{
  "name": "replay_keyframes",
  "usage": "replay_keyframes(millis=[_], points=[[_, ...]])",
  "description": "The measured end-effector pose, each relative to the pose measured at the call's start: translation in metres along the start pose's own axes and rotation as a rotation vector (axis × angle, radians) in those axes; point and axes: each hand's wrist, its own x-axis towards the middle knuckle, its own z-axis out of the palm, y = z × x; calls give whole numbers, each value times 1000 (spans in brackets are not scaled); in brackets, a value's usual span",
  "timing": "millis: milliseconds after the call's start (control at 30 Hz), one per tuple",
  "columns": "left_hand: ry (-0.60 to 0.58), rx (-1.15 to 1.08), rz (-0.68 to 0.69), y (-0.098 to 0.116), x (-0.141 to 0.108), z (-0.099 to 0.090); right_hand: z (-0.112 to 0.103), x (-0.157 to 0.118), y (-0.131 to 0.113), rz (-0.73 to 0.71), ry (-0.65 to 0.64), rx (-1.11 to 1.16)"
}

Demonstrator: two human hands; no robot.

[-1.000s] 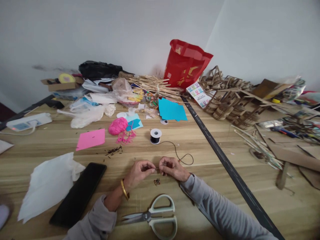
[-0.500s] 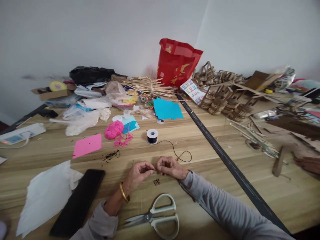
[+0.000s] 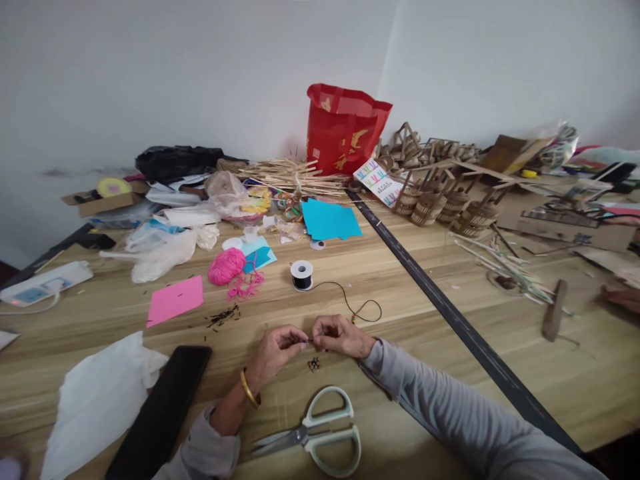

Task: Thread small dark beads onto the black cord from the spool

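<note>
My left hand (image 3: 281,350) and my right hand (image 3: 339,335) meet fingertip to fingertip above the table. Both are closed in a pinch on something thin and dark, probably the end of the cord, too small to make out fully. Black cord (image 3: 345,288) runs from a white spool (image 3: 302,275) and loops beside my right hand, with a small bead near the loop. Just below my hands lies a little cluster of beads (image 3: 314,364). Scissors (image 3: 327,430) with pale handles lie nearer to me, blades pointing left.
A black phone (image 3: 163,410) and white tissue (image 3: 97,400) lie at left, with short black pieces (image 3: 223,316), pink paper (image 3: 176,300) and pink yarn (image 3: 227,266) beyond. Behind stand a red bag (image 3: 345,130) and small wooden buckets (image 3: 427,208).
The view has shifted slightly. My hands keep nearly the same pose, pinched close together. At the far right, the brown shape at the table's edge has moved rightward.
</note>
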Motion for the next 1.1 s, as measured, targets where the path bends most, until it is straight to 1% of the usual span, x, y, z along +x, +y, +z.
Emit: replay_keyframes(millis=[167,400,567,667,933,1100], points=[[-32,7,5,2,-1,-1,0,0,-2,10,-7,8],[-47,12,-15,2,-2,1,1,0,-4,9,-14,-21],[-26,102,28,1,-2,3,2,-1,-5,-3,-17,-32],[-35,136,42,1,-2,3,2,-1,-4,-14,-20,-44],[-48,133,48,3,-2,2,4,1,-6,-13,6,-54],[-59,92,36,4,-2,0,3,1,-7,3,4,4]])
